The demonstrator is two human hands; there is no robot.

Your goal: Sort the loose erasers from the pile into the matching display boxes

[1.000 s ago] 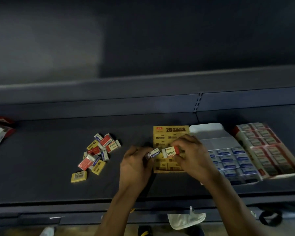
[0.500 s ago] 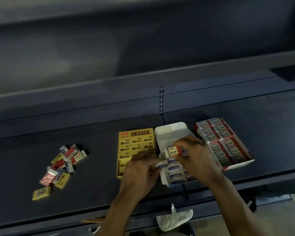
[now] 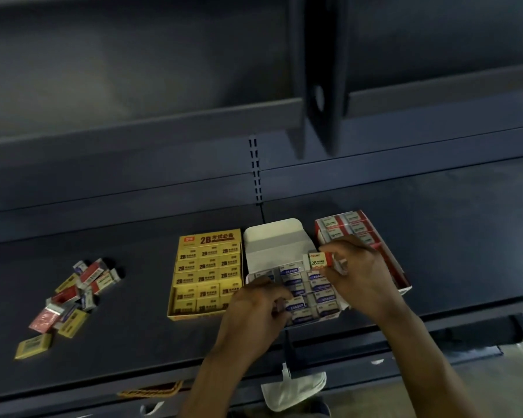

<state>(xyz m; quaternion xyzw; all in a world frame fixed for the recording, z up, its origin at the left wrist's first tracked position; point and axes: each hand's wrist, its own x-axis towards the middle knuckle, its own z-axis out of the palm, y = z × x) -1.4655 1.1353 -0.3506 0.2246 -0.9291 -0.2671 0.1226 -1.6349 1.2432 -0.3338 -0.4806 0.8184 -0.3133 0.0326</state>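
shelf (image 3: 133, 342): right hand (image 3: 366, 282) fingers (image 3: 334, 250) pinched on red eraser (image 3: 319, 260), left hand (image 3: 254, 315) fingers on blue eraser (image 3: 295, 306)

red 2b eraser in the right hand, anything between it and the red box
Nothing visible does. The right hand pinches the red 2b eraser right beside the red box; only that hand itself covers the box's near rows.
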